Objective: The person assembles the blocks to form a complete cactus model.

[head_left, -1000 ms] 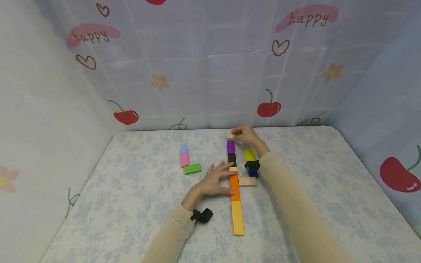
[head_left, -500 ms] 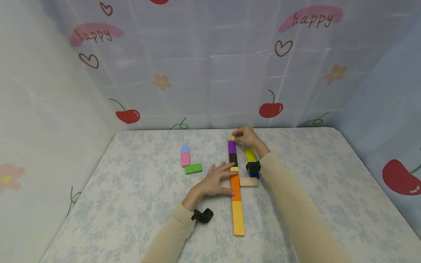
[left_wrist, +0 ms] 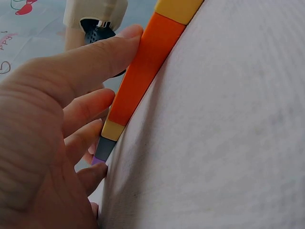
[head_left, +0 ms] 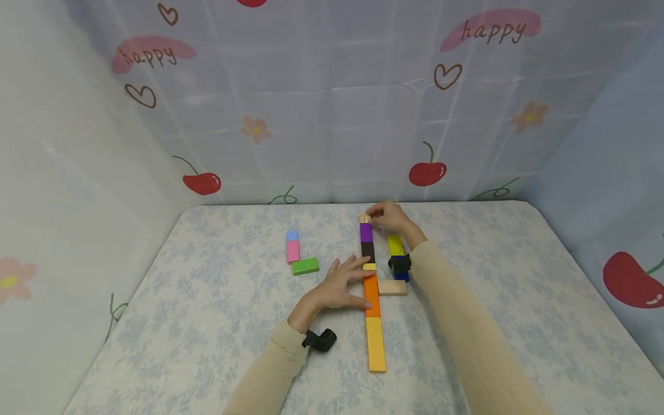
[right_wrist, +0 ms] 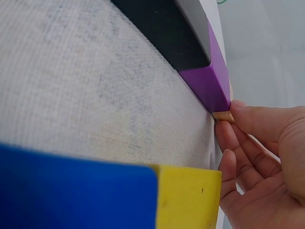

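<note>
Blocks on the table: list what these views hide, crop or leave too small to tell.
Head view: the right wrist camera covers part of the blue block.
Head view: too small to tell whether the pale wooden piece is one block or several.
Left wrist view: the left hand mostly hides the purple block.
Right wrist view: the top edge cuts off the black block.

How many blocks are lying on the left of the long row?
3: the light blue block, farthest back; the pink block before it; the green block, nearest the left hand, which could hide another.
</note>
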`<state>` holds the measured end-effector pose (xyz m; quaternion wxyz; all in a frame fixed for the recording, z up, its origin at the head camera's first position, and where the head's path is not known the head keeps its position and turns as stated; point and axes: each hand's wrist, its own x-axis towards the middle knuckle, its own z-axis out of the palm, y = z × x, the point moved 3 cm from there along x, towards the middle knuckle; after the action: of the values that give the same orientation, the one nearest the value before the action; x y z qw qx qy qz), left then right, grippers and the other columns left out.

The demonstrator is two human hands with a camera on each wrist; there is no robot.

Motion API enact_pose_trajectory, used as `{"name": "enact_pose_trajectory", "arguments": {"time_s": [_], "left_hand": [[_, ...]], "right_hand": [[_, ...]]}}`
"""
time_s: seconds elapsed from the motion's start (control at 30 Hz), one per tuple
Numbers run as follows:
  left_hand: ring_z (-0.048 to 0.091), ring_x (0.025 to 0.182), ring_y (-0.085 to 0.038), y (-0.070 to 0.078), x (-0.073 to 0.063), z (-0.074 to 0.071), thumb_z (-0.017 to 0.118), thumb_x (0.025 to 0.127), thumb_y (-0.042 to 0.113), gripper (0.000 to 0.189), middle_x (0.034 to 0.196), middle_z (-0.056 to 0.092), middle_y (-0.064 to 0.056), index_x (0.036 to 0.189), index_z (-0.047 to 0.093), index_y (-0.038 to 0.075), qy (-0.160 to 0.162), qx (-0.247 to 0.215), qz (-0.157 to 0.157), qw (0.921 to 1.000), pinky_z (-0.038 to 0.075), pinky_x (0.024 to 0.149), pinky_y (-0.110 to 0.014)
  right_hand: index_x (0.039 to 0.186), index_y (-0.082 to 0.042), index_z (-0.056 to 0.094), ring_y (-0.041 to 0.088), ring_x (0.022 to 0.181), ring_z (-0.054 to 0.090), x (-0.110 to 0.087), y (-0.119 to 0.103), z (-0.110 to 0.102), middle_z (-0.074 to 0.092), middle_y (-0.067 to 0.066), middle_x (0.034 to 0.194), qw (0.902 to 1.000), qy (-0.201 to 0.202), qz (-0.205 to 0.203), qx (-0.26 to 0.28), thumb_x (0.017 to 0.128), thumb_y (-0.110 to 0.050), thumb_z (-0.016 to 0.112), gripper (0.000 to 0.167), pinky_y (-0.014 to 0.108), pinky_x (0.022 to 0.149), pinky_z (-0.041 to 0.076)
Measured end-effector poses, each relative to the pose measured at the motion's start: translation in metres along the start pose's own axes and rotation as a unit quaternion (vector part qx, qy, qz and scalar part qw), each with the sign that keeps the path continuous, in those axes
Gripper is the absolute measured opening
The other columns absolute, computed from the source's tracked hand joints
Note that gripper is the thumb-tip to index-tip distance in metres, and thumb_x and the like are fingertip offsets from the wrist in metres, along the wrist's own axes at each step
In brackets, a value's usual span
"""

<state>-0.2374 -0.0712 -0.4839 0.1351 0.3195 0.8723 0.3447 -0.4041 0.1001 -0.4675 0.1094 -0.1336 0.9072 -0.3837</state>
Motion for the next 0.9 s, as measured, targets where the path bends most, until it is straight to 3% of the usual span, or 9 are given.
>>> {"name": "enact_pose_trajectory", "arguments": {"time_s": [0.57, 0.9], "left_hand": [[0.01, 0.152, -0.032, 0.001, 0.0, 0.0, 0.081, 0.08, 0.036, 0.071, 0.162, 0.027, -0.004, 0.142, 0.054, 0.016, 0.003, 0.004, 0.002, 1.0, -0.004, 0.119, -0.06], [0.008, 0.153, -0.03, -0.002, 0.0, 0.001, 0.08, 0.08, 0.036, 0.069, 0.162, 0.026, -0.003, 0.142, 0.054, 0.017, -0.001, -0.002, -0.003, 1.0, -0.006, 0.119, -0.058]], "right_hand": [[0.129, -0.002, 0.063, 0.032, 0.112, 0.057, -0.005, -0.003, -0.003, 0.062, 0.018, 0.128, 1.0, -0.006, -0.005, -0.004, 0.096, -0.01, 0.06, 0.034, 0.046, 0.103, 0.047], [0.134, -0.003, 0.058, 0.038, 0.123, 0.055, -0.021, -0.007, -0.016, 0.056, 0.02, 0.137, 0.9999, 0.003, -0.012, -0.003, 0.098, -0.018, 0.058, 0.039, 0.052, 0.103, 0.046]]}}
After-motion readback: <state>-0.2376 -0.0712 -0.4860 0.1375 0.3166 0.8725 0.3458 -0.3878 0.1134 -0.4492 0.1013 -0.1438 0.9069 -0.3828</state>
